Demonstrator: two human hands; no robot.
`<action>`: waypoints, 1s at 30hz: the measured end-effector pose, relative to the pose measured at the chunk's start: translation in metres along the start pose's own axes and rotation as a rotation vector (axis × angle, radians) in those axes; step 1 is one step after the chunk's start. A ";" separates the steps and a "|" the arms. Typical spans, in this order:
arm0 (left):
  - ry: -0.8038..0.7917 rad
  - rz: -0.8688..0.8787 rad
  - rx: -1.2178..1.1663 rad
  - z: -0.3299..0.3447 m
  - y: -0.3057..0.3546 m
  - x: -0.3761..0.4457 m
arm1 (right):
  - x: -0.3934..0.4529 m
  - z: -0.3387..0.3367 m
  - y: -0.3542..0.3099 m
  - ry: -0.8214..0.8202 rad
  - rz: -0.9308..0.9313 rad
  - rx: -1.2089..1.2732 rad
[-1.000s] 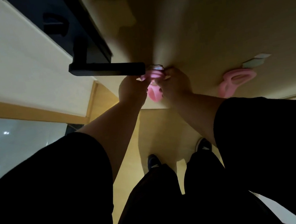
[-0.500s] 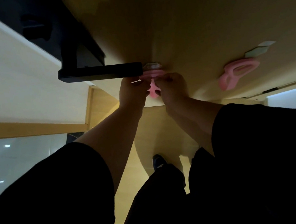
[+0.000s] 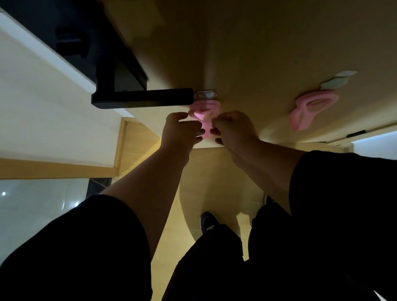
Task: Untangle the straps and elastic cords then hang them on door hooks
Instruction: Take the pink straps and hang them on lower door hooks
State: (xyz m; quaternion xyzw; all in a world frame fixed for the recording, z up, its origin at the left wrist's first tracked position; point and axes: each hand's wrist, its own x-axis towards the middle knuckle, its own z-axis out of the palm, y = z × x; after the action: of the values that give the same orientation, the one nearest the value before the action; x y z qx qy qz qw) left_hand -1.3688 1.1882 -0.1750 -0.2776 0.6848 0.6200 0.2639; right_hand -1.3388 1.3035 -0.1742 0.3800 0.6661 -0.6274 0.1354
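A pink elastic band [image 3: 203, 114] hangs from a small white hook [image 3: 206, 95] on the tan door, just right of the black door handle [image 3: 143, 100]. My left hand [image 3: 181, 132] is at the band's lower left, with its thumb and fingers spread and its fingertips touching the band. My right hand [image 3: 233, 126] is at the lower right, its fingers curled against the band's lower end. A second pink band [image 3: 313, 107] hangs from another hook [image 3: 337, 80] further right on the door.
The black lock plate [image 3: 106, 69] runs up the door edge above the handle. A white wall lies to the left and a glossy floor below it. My dark sleeves, trousers and shoes [image 3: 208, 221] fill the lower part of the view.
The band was bunched between both hands and now hangs from the hook. My hands have dropped slightly and moved apart, and my left fingers have spread.
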 end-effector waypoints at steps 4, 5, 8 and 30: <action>0.009 0.003 0.092 -0.014 0.010 -0.022 | -0.025 -0.024 -0.008 0.008 0.008 -0.053; -0.007 -0.001 0.121 -0.018 0.014 -0.031 | -0.033 -0.031 -0.011 0.012 0.006 -0.100; -0.106 0.023 0.313 -0.029 0.023 -0.058 | -0.056 -0.053 -0.018 -0.079 -0.038 -0.373; 0.216 0.054 0.842 -0.139 -0.149 -0.333 | -0.245 -0.086 0.015 -0.546 -0.563 -1.644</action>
State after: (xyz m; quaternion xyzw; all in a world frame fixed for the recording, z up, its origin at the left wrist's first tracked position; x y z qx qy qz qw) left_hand -1.0308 1.0561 -0.0319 -0.1909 0.9086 0.2605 0.2647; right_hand -1.1382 1.3006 -0.0092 -0.1747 0.9165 -0.0329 0.3582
